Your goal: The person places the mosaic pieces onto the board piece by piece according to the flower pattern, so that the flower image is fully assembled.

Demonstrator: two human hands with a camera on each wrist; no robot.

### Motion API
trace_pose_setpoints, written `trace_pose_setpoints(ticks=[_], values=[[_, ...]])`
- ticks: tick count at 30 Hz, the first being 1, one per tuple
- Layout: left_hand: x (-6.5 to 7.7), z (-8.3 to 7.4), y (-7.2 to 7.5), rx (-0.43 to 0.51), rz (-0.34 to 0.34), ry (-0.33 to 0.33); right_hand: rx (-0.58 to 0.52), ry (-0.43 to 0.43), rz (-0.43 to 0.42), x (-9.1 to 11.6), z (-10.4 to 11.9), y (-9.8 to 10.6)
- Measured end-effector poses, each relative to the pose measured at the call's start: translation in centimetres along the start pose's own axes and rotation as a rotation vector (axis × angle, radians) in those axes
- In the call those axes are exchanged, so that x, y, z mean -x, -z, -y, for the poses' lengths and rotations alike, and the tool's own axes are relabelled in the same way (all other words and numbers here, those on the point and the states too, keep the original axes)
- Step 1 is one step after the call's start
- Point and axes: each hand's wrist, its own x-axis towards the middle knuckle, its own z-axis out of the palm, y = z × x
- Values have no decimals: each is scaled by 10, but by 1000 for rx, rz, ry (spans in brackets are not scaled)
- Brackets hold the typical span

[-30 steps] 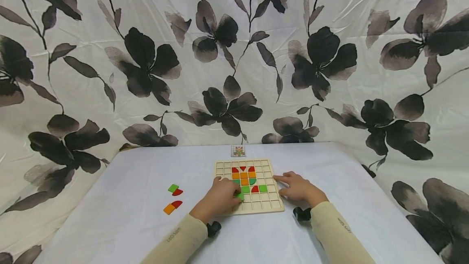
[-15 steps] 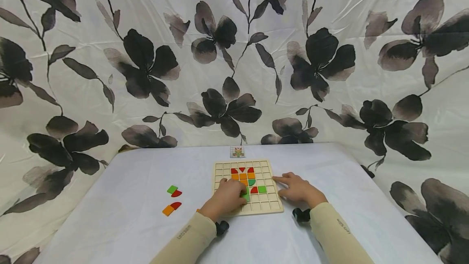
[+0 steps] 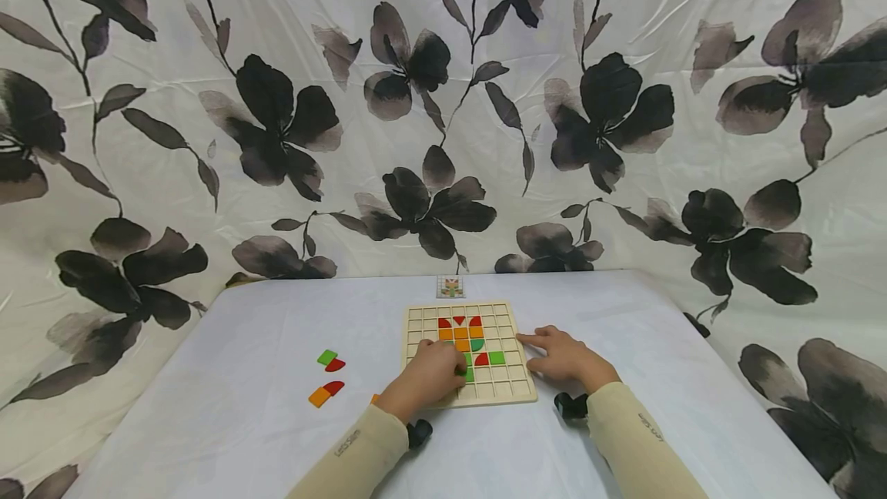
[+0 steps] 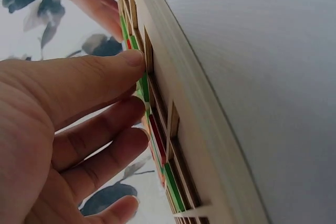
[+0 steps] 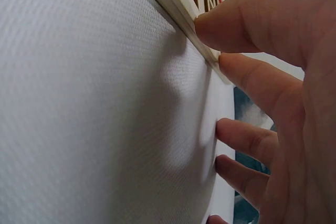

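Observation:
A pale wooden grid board (image 3: 516, 389) lies on the white table. My left hand (image 3: 431, 372) reaches over its lower left part, thumb and fingers pinching a green square tile (image 3: 470, 376) at a cell. In the left wrist view the thumb (image 4: 131, 60) is right at the grid, and the other fingers are spread above the tiles. Orange tiles (image 3: 461, 333), red pieces such as a triangle (image 3: 459, 320), and green ones fill several cells; the left hand hides some. My right hand (image 3: 564, 355), fingers extended, touches the board's right edge with thumb (image 5: 215, 29) and index fingertip.
Left of the board lie a green tile (image 3: 327, 357), a red piece (image 3: 336, 365), an orange tile (image 3: 319, 396) and another red piece (image 3: 335, 387). Another orange piece (image 3: 375, 398) peeks out beside the left wrist. A patterned card (image 3: 451, 286) lies behind the board.
My left hand has shifted right over the board with the green square tile, then stayed almost still for the last half second. The right hand keeps its place at the board's edge.

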Motion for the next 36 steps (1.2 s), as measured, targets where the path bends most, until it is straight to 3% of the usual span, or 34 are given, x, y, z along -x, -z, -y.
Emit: trace_pose_setpoints(ticks=[9, 15, 22, 30, 36], values=[[13, 14, 6, 49, 19, -29, -4, -1, -1, 0, 0, -1], [30, 34, 23, 147, 43, 30, -2, -7, -2, 0, 0, -1], [48, 60, 39, 145, 45, 70, 6, -3, -8, 0, -1, -1], [64, 83, 44, 167, 121, 193, 4, 1, -4, -1, -1, -1], [75, 91, 42, 191, 153, 171, 8, 4, -8, -1, -1, -2]])
